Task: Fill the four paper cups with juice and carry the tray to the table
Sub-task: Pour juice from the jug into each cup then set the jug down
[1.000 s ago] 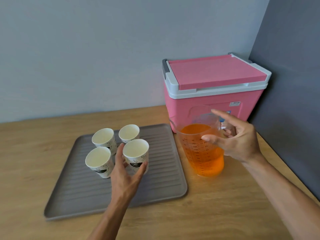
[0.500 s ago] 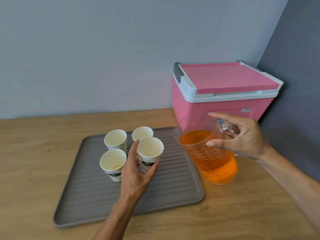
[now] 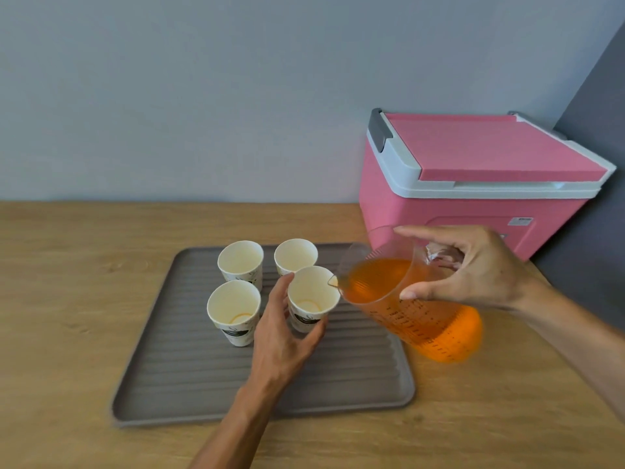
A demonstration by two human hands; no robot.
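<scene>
Several white paper cups stand upright on a grey ribbed tray (image 3: 189, 377). My left hand (image 3: 282, 336) grips the front right cup (image 3: 313, 294) from below and beside. My right hand (image 3: 473, 265) holds a clear measuring jug (image 3: 406, 299) of orange juice by its handle. The jug is tilted left, lifted off the counter, with its spout at the rim of that cup. The other cups are the front left cup (image 3: 233, 308), the back left cup (image 3: 240, 262) and the back right cup (image 3: 295, 255). The cups look almost empty inside.
A pink cooler box (image 3: 473, 184) with a grey-white lid stands at the back right, behind the jug. A dark grey wall (image 3: 592, 164) closes the right side. The tray lies on a wooden counter (image 3: 67, 299) against a pale wall.
My right hand has lifted the jug and tipped it left until its spout reaches the front right cup. My left hand has kept its hold on that cup.
</scene>
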